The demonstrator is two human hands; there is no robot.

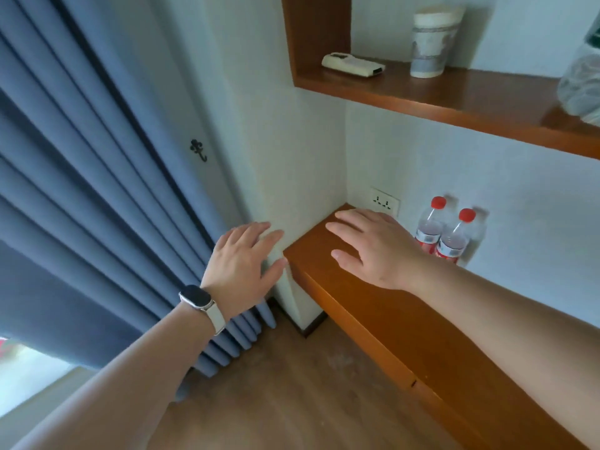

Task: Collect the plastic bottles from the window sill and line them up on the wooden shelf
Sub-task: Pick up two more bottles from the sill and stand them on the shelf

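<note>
While both hands reach forward with fingers straight and hold nothing, two plastic bottles (440, 233) stand upright, red caps up, side by side against the wall on the wooden shelf (383, 306), just beyond the right hand (373, 246); the left hand (243, 258) hovers off the shelf's end

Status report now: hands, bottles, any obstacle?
Left hand open, empty. Right hand open over lower wooden shelf. Two red-capped bottles upright, side by side, at wall. No obstacle seen.
</note>
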